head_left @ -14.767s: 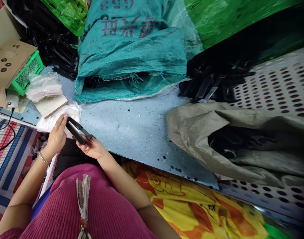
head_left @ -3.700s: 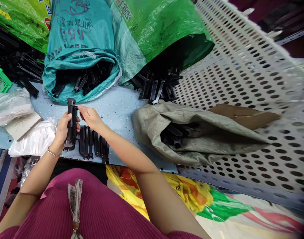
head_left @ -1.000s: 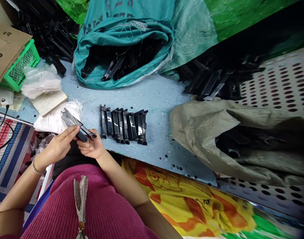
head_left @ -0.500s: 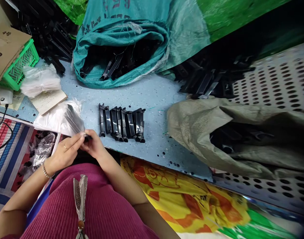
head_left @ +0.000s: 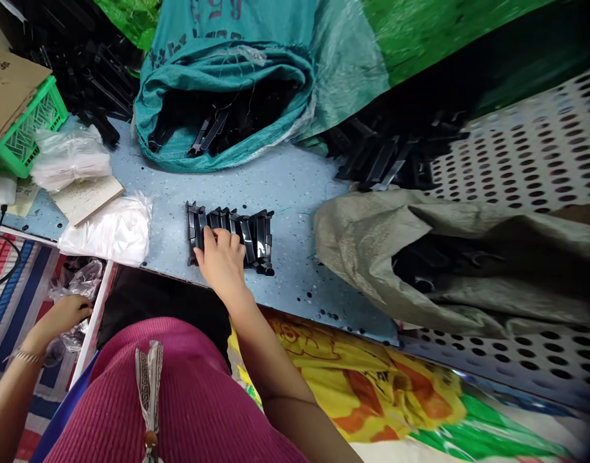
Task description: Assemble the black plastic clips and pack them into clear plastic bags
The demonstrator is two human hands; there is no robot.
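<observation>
A row of several black plastic parts [head_left: 256, 238] lies side by side on the blue speckled table [head_left: 285, 186]. My right hand [head_left: 221, 260] rests on the left end of that row, fingers slightly apart and lying over the parts, gripping none of them. My left hand [head_left: 67, 313] is low at the left, below the table edge. Its fingers are stretched toward a heap of crinkled clear plastic bags [head_left: 77, 289] and hold nothing I can see.
A teal woven sack [head_left: 217, 71] of black parts lies open at the back. A grey sack [head_left: 372, 238] lies to the right, with loose black parts [head_left: 391, 154] behind it. White bags [head_left: 106, 228], a card [head_left: 87, 196] and a green basket [head_left: 27, 125] sit at the left.
Both hands were together holding a black part in a clear bag. My right hand has moved onto the row of parts. My left hand has dropped below the table to the clear bags.
</observation>
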